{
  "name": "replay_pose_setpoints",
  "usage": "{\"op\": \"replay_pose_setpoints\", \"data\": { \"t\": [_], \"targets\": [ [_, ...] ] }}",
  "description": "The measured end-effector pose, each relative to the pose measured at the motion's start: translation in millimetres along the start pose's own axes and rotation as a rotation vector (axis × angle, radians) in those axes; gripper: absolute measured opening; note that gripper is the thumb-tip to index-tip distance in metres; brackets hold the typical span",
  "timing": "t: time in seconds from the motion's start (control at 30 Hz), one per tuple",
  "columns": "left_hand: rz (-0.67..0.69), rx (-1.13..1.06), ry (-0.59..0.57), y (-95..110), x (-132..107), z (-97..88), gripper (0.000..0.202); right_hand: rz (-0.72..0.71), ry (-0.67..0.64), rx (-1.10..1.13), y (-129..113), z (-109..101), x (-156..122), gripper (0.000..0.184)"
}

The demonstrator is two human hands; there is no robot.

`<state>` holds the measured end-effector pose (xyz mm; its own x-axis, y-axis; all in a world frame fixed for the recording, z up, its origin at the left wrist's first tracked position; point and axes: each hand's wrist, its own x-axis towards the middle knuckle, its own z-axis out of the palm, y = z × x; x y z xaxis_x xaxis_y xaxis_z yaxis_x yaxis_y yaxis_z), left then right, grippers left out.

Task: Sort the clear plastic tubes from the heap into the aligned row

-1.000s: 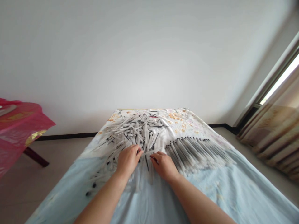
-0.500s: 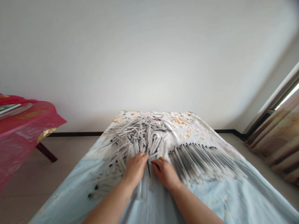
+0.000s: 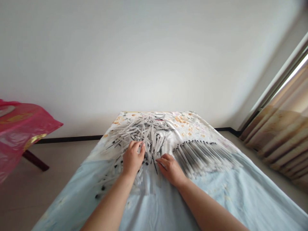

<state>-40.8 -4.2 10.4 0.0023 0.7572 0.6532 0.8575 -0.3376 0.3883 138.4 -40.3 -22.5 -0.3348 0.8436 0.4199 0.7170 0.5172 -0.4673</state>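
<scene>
Over the near part of a loose heap of whitish pen barrels and thin black refills (image 3: 151,131), my left hand (image 3: 133,158) is closed, thumb and forefinger together. What lies between those fingertips is hidden. My right hand (image 3: 170,169) rests low at the heap's right side, its fingers curled in a pinch beside a thin black refill (image 3: 155,165). Whether that refill is in its grip is unclear. Several pale barrels (image 3: 148,184) lie lengthwise between the wrists. To the right, a neat row of pens with dark ends (image 3: 204,157) lies side by side, slanted.
A floral and light blue cloth (image 3: 216,199) covers the table. Two dark round pieces (image 3: 99,191) sit by my left forearm. At far left stands another table under a red plastic cover (image 3: 31,123). A curtain (image 3: 281,128) hangs on the right, and a pale wall (image 3: 154,57) rises behind.
My left hand has moved away from me and left, further over the heap. The right hand stays in nearly the same place, still pinched. The view has shifted slightly.
</scene>
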Motion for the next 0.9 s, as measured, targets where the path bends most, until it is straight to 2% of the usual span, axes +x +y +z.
{"op": "replay_pose_setpoints", "data": {
  "t": [0.17,0.37,0.57,0.67,0.77,0.9],
  "targets": [
    [0.059,-0.033,0.067,-3.2,-4.9,6.0,0.023,0.017,-0.031,-0.032,-11.7,-1.1,12.7,0.021],
    [0.091,-0.046,0.092,-4.9,-6.6,9.7,0.025,0.209,-0.125,-0.127,-33.4,17.3,45.4,0.026],
    [0.087,-0.025,0.025,-5.0,-7.7,8.5,0.030,0.282,-0.136,-0.205,-38.5,32.8,62.4,0.029],
    [0.092,-0.014,0.019,-4.5,-8.0,7.0,0.032,0.278,-0.179,-0.145,-35.4,25.1,59.1,0.020],
    [0.102,-0.015,0.010,-3.2,-7.6,6.2,0.031,0.275,-0.262,-0.015,-24.0,5.2,48.4,0.011],
    [0.116,-0.026,-0.012,0.1,-5.5,8.1,0.028,0.311,-0.252,0.328,2.1,-22.9,34.8,0.011]
  ]
}}
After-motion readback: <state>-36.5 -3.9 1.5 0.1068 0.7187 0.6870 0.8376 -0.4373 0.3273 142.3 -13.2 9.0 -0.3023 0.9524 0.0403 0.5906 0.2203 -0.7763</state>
